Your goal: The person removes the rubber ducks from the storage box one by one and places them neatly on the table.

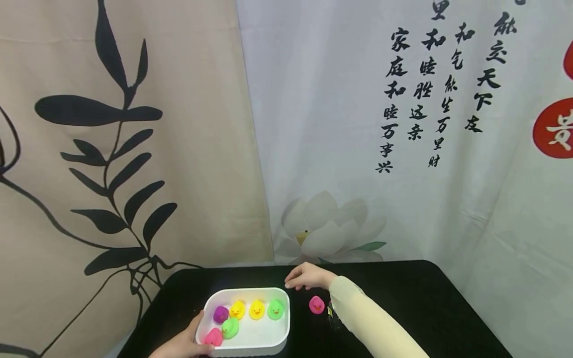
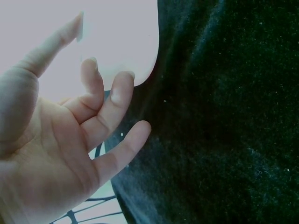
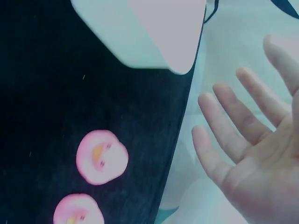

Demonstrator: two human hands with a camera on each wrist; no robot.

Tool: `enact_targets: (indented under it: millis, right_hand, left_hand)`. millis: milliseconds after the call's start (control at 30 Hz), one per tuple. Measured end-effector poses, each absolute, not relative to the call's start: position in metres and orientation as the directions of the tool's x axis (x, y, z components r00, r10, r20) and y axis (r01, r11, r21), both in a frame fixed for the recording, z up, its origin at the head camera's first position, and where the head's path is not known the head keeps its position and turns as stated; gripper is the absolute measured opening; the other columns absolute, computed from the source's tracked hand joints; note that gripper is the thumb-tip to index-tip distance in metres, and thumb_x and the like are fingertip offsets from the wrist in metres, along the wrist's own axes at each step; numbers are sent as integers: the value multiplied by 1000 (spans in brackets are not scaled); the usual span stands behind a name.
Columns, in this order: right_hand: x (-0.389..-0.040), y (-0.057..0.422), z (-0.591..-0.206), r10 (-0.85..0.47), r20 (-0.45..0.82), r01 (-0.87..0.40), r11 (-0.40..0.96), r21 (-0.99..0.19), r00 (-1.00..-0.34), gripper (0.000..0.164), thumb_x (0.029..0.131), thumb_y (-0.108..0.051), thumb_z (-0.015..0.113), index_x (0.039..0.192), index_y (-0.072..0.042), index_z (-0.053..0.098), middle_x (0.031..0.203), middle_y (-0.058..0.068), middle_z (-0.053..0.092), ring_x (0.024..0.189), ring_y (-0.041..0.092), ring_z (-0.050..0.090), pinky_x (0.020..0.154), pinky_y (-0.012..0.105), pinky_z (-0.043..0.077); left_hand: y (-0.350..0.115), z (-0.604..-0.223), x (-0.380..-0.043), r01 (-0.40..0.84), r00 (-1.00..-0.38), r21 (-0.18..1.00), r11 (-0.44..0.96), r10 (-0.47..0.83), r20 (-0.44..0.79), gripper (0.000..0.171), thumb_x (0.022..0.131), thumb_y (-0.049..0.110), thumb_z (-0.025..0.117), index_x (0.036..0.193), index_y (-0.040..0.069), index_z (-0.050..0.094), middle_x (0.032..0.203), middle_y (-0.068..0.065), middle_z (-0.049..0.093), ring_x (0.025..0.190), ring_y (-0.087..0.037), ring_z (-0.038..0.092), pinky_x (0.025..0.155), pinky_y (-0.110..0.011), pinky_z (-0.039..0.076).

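A white tray [image 1: 250,344] stands on the black-covered table with several small toy ducks in it: a purple one [image 1: 221,314], two yellow ones, two green ones and a pink one [image 1: 214,337]. My left hand [image 1: 183,343] holds the tray at its front left corner, thumb over the rim; in the left wrist view the fingers of that hand [image 2: 88,121] curve along its outside. Just past the tray's back right corner is my right hand [image 1: 310,276], empty with relaxed fingers. In the right wrist view that hand [image 3: 252,140] is spread, apart from the tray [image 3: 145,51].
A pink duck [image 1: 316,305] lies on the table [image 1: 403,298] right of the tray, near my right forearm. The right wrist view shows a second pink duck [image 3: 78,212] beside it. Behind the table hangs a printed cloth [image 1: 322,124].
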State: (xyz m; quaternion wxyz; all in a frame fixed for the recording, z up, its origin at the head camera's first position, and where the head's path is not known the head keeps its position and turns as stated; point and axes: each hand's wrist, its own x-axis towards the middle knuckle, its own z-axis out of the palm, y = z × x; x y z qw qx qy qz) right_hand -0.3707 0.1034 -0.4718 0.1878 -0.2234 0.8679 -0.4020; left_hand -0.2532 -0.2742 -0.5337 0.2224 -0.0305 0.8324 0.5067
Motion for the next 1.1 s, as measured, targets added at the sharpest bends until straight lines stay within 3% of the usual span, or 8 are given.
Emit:
enact_targets:
  millis: [233,433,767,1100]
  right_hand:
    - [-365,69,-472,-550,-173,-218,572,-791,-817,24,89,-31,70,107,-17,74,102,-3,69,91,26,65,81,49,53]
    - [-360,41,-481,-558,-224,-164,560,-812,-799,24,88,-32,71,107,-17,74,105,-1,68,92,28,66,82,52,53]
    - [-353,1,-493,-620,-358,-35,529,-848,-698,26,90,-28,70,110,-10,73,105,5,68,100,36,64,85,61,48]
    - [-338,-29,-513,-570,-355,18,513,-859,-741,27,86,-9,69,112,-6,71,98,6,67,97,36,63,82,61,49]
  left_hand:
    - [-279,-535,-253,-264,-899,843,469,196,-390,117,77,36,81,151,2,-2,132,-36,31,93,-33,56,80,-44,55]
    - [-284,-539,-259,-163,-909,831,531,248,-336,111,80,36,78,150,-2,0,135,-37,24,93,-32,53,81,-51,53]
    - [-279,-533,-252,-178,-914,834,522,227,-337,101,86,29,74,149,-3,3,135,-37,26,93,-32,53,83,-53,52]
    - [-281,-532,-253,-117,-916,840,530,269,-298,102,86,27,73,147,-9,0,135,-42,23,85,-29,57,73,-49,55]
